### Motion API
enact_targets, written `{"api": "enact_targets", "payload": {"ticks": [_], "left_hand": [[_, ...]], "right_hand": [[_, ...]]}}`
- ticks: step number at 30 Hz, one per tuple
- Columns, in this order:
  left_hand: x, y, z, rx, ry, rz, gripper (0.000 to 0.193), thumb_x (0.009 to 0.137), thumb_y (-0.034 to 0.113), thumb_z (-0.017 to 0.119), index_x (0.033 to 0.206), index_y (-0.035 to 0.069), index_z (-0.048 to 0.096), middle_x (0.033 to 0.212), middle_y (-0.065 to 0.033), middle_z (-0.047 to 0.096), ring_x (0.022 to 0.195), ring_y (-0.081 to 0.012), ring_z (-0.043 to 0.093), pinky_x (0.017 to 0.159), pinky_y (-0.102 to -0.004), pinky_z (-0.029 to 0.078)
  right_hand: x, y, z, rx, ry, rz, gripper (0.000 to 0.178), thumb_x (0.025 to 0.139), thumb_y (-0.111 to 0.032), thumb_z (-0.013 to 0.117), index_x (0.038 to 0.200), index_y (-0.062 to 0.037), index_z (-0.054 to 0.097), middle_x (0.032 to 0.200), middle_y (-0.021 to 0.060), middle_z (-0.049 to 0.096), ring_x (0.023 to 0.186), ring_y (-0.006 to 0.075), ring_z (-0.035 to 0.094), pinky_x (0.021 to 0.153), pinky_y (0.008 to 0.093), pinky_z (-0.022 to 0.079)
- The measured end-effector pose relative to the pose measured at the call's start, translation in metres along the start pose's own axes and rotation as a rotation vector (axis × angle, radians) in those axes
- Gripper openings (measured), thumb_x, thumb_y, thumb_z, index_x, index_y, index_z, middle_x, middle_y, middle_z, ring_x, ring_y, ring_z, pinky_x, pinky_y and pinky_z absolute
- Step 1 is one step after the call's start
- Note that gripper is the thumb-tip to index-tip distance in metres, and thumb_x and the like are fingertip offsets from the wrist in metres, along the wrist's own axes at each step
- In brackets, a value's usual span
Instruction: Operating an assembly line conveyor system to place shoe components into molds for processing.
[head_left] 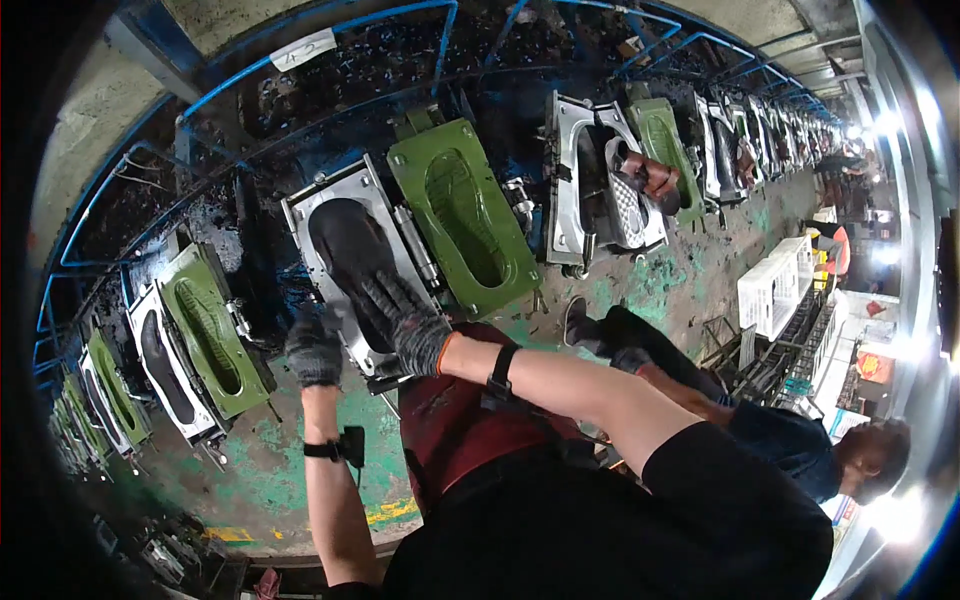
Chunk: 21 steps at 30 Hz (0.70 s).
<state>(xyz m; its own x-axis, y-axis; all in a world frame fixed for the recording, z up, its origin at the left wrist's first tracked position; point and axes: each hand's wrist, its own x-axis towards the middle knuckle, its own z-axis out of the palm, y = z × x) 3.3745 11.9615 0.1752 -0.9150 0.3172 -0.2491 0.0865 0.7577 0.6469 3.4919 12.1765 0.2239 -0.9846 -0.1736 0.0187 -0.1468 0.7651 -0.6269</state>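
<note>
In front of me lies a silver metal mould (385,245) with a black shoe sole (345,235) set in it. My right hand (408,325), in a dark grey knitted glove with an orange cuff, lies on the heel end of the sole, fingers stretched out. My left hand (314,350), gloved alike, is at the near left edge of the mould; its fingers are smeared and partly lost against the dark background. Joined to the mould's right side is a green mould half (465,220) with a ridged, sole-shaped hollow.
More moulds stand in a row on both sides, including an opened green one (205,325) at left. To the right, a brown shoe (650,178) sits on a silver mould. Blue pipes (350,22) run behind. A person (800,450) stands near white crates (775,288) at right.
</note>
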Motion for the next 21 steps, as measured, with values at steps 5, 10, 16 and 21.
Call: {"api": "enact_targets", "payload": {"ticks": [5,10,16,21], "left_hand": [[0.095,0.132,0.026,0.601,0.394,0.49,0.048,0.092,0.021,0.056,0.136,0.002,0.051,0.135,-0.0237,0.053,0.128,-0.0402,0.046,0.11,-0.0484,0.034],[0.065,0.14,0.065,0.492,0.328,0.536,0.057,0.088,0.028,0.058,0.138,0.003,0.05,0.142,-0.024,0.046,0.136,-0.0404,0.037,0.118,-0.0531,0.022],[0.051,0.161,0.08,0.765,0.08,0.52,0.073,0.088,0.037,0.057,0.147,-0.001,0.037,0.155,-0.0267,0.026,0.146,-0.0447,0.016,0.12,-0.056,0.011],[0.057,0.187,0.073,0.773,0.016,0.493,0.086,0.082,0.044,0.064,0.148,-0.001,0.034,0.157,-0.0254,0.023,0.145,-0.0491,0.015,0.119,-0.0597,0.008]], "right_hand": [[-0.05,-0.002,0.018,0.229,0.037,0.156,0.11,0.075,-0.049,0.075,0.152,0.0043,0.018,0.16,0.0265,0.008,0.149,0.0431,0.006,0.122,0.0488,0.008],[-0.059,-0.016,-0.002,0.152,-0.145,0.245,0.112,0.073,-0.044,0.073,0.15,0.0123,0.015,0.16,0.0283,0.006,0.149,0.0425,0.006,0.122,0.0489,0.008],[-0.068,-0.003,0.023,0.049,-0.092,0.237,0.087,0.083,-0.021,0.054,0.15,0.0129,0.01,0.16,0.0293,0.006,0.149,0.0449,0.005,0.122,0.0504,0.009],[-0.068,0.001,0.033,-0.107,-0.061,0.191,0.105,0.072,-0.034,0.072,0.148,0.0143,0.018,0.158,0.033,0.01,0.146,0.0505,0.009,0.12,0.0559,0.009]]}}
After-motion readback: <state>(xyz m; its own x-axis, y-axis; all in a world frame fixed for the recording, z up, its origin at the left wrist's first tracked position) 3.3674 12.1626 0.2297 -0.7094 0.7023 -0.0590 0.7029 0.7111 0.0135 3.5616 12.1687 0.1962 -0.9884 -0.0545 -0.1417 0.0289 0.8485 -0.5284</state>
